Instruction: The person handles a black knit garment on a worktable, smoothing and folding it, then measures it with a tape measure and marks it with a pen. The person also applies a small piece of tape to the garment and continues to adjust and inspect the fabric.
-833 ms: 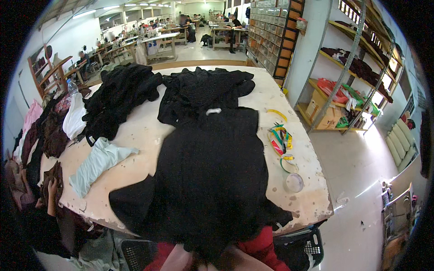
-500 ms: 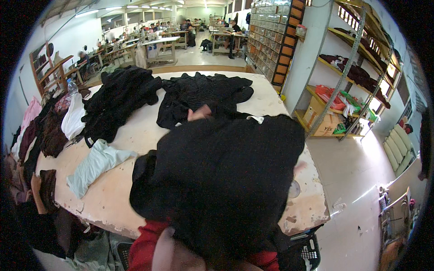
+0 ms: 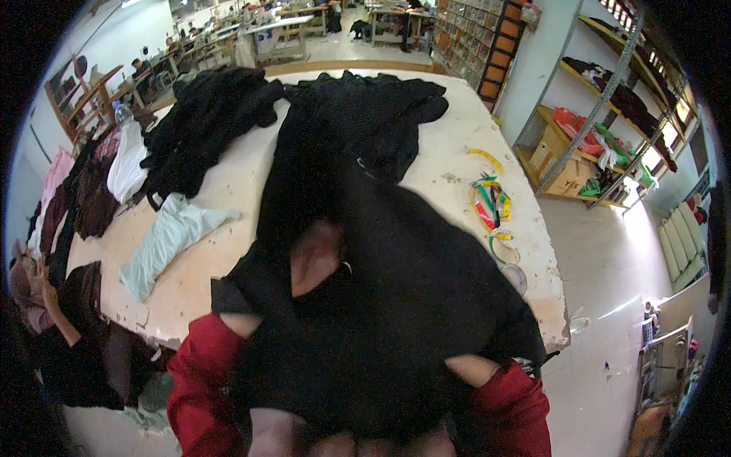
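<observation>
A large black garment [image 3: 396,305] lies spread over the near side of the table and against my body, with both my arms reaching into or under it. My left hand [image 3: 314,259] shows blurred through an opening in the cloth, at the middle; black fabric surrounds it, and its grip is unclear. Of my right hand [image 3: 470,369], only the wrist end shows below the red sleeve; the cloth hides the fingers. Beyond, another gathered black garment [image 3: 365,103] touches or overlaps this one; I cannot tell where they part.
The pale table [image 3: 263,164] also bears a black clothing pile [image 3: 202,129], a light-green cloth [image 3: 171,244] and a coiled tape measure [image 3: 491,202]. At the left edge is another person's arm [image 3: 61,312]. Metal shelving [image 3: 590,99] stands at the right.
The raised black garment has come down and nearer, uncovering the tape measure. My left hand has moved from its far edge to within the cloth. The view has tilted downward.
</observation>
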A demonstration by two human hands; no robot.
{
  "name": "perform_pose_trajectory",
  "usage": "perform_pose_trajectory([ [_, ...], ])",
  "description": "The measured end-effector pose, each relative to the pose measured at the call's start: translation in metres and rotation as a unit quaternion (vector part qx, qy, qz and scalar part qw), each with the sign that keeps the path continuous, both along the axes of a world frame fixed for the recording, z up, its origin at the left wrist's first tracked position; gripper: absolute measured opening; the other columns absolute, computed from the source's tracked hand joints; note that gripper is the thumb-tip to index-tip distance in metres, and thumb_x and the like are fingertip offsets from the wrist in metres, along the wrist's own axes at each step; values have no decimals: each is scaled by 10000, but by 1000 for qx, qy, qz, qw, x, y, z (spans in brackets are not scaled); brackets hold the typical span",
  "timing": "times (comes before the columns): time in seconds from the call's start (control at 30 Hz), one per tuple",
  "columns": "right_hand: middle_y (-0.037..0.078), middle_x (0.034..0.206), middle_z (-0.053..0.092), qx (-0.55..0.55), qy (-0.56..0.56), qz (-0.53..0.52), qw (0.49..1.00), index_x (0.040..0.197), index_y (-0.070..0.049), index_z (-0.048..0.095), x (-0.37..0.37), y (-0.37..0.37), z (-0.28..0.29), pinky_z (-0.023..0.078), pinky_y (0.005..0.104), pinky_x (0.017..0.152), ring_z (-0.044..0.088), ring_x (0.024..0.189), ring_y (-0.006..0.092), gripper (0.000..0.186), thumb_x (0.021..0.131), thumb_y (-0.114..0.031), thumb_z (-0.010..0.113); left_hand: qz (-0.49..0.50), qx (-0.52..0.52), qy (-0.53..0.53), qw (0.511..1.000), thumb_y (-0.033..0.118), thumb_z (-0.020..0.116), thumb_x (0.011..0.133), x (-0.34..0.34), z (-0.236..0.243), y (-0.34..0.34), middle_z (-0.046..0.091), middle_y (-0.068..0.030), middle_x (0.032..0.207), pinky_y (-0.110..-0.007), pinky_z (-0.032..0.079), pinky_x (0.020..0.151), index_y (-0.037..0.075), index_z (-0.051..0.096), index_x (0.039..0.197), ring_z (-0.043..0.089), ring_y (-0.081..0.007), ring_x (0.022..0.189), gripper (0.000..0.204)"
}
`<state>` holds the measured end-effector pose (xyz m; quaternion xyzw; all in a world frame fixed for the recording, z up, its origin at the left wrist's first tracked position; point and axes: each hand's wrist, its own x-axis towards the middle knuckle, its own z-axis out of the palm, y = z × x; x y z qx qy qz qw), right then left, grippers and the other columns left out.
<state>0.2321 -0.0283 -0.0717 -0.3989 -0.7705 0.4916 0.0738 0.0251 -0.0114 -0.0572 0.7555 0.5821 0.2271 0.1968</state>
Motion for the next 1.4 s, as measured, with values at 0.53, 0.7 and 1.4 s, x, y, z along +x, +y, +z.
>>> perform_pose_trajectory([
  [0.53, 140, 1257, 501, 109, 233, -222, 941, 1364, 38, 355, 46, 83, 68, 417, 342, 976, 496, 1076, 221, 776, 772, -181, 807, 20, -24, -547, 837, 163, 669, 911, -119, 20, -58, 533, -97, 1373, -382, 467, 1018, 22, 428, 1406, 523, -240, 1249, 568],
  [0.7, 34, 708, 644, 196, 174, -237, 935, 804, 30, 670, 79, 136, 98, 471, 288, 640, 593, 694, 132, 207, 794, -163, 745, 146, -5, -554, 820, 276, 662, 935, -156, 61, -44, 646, -120, 1202, -343, 533, 919, -30, 520, 1306, 647, -205, 1057, 502],
  [1.4, 58, 1032, 687, 207, 107, -121, 965, 1226, -58, 650, 85, 149, 120, 476, 284, 906, 630, 1001, 144, 357, 937, -261, 594, 264, -83, -450, 849, 388, 738, 850, -251, 51, 31, 624, -26, 1135, -293, 482, 844, 29, 605, 1158, 594, -138, 964, 492],
])
